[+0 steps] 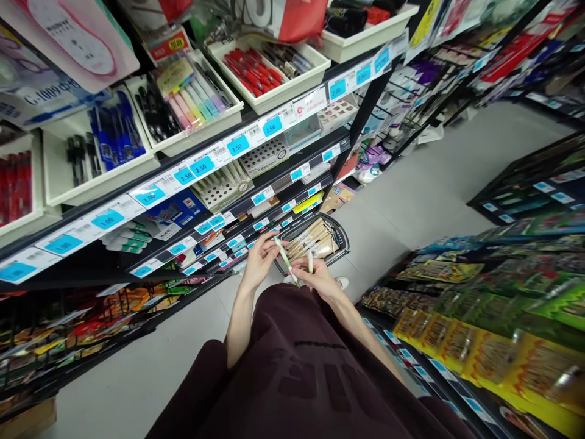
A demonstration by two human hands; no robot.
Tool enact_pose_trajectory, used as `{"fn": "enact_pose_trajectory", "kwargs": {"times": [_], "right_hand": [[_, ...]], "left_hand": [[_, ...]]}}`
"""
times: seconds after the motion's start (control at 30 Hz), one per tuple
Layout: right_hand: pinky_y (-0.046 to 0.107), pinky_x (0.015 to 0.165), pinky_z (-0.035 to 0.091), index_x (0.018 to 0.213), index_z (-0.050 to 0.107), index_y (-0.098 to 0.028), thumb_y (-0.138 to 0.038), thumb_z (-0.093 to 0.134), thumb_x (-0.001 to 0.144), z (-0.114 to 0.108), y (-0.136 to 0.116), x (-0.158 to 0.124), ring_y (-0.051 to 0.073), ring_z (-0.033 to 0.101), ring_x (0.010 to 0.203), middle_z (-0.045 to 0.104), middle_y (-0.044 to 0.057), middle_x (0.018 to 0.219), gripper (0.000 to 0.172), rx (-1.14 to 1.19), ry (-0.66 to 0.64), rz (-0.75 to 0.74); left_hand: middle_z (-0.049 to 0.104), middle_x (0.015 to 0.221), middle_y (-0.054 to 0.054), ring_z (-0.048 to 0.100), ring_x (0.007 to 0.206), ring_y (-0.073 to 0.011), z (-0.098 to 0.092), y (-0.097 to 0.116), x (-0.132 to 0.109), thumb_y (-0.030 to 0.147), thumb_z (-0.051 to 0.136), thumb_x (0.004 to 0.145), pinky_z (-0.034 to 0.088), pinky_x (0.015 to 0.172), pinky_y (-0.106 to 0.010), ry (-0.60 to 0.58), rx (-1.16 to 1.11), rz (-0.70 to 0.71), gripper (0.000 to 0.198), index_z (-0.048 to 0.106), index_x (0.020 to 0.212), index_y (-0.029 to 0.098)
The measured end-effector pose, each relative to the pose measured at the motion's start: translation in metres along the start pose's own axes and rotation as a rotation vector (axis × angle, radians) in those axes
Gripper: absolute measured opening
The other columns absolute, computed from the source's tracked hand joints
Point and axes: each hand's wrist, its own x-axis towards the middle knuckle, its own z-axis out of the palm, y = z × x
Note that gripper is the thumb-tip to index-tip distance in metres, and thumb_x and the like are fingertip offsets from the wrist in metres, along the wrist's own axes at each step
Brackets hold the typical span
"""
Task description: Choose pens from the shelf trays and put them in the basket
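A slim pen [283, 255], white with pale green parts, slants between my two hands in front of the dark shirt. My left hand [260, 259] pinches its upper end between thumb and fingers. Close to the pen's lower end, the fingertips of my right hand [320, 279] meet its barrel. A short white piece like a pen cap [311, 262] sticks up from the right fingers; its lower part is hidden. Beyond my hands, a dark shopping basket [346, 242] holds several long tan items [315, 238].
On the left, a shelf with blue price labels [237, 144] carries white trays [274, 100] of pens and markers. Yellow and green packets [457, 335] hang on a rack at the right. Grey floor [388, 201] runs between the shelves.
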Motion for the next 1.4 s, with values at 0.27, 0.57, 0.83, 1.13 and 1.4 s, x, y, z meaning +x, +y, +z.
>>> {"fn": "enact_pose_trajectory", "kwargs": {"times": [0.27,0.57,0.83,1.13,1.4], "right_hand": [[0.023,0.047,0.037,0.088,0.072,-0.018,-0.043,0.084,0.063,-0.001,0.002,0.001,0.01,0.05,0.055,0.066,0.004,0.082,0.037,-0.003,0.091,-0.064],[0.022,0.041,0.017,0.091,0.068,-0.017,-0.051,0.077,0.071,0.002,-0.004,0.001,0.004,0.029,0.043,0.063,0.002,0.077,0.041,0.063,0.1,-0.002],[0.024,0.041,0.01,0.092,0.064,-0.019,-0.05,0.075,0.074,0.0,0.001,0.002,0.003,0.02,0.042,0.065,0.003,0.077,0.038,0.143,0.134,0.037],[0.024,0.042,0.01,0.091,0.067,-0.019,-0.049,0.076,0.074,0.001,0.004,0.001,0.004,0.023,0.042,0.064,0.003,0.074,0.036,0.125,0.129,0.019],[0.023,0.042,0.01,0.091,0.066,-0.018,-0.048,0.076,0.075,-0.004,0.008,-0.004,0.004,0.023,0.043,0.063,0.002,0.073,0.035,0.147,0.167,-0.001]], "left_hand": [[0.071,0.111,-0.013,0.071,0.09,-0.0217,0.0,0.002,0.002,0.032,0.069,0.085,0.056,0.08,-0.034,-0.025,-0.046,-0.032,0.041,0.06,0.122,0.019],[0.073,0.102,-0.013,0.073,0.086,-0.0226,-0.006,0.004,0.004,0.032,0.073,0.081,0.057,0.075,-0.033,0.044,-0.053,-0.018,0.043,0.059,0.12,0.018],[0.074,0.1,-0.008,0.072,0.095,-0.0236,-0.05,0.063,0.025,0.029,0.075,0.079,0.056,0.089,-0.039,0.644,0.152,0.481,0.03,0.061,0.104,0.02],[0.071,0.1,-0.008,0.07,0.094,-0.0194,-0.089,0.077,0.078,0.027,0.067,0.084,0.054,0.09,-0.031,0.714,0.498,0.648,0.02,0.068,0.101,0.017],[0.068,0.1,-0.008,0.068,0.09,-0.0201,-0.1,0.064,0.103,0.028,0.063,0.086,0.051,0.092,-0.032,0.741,0.688,0.671,0.02,0.071,0.102,0.018]]}}
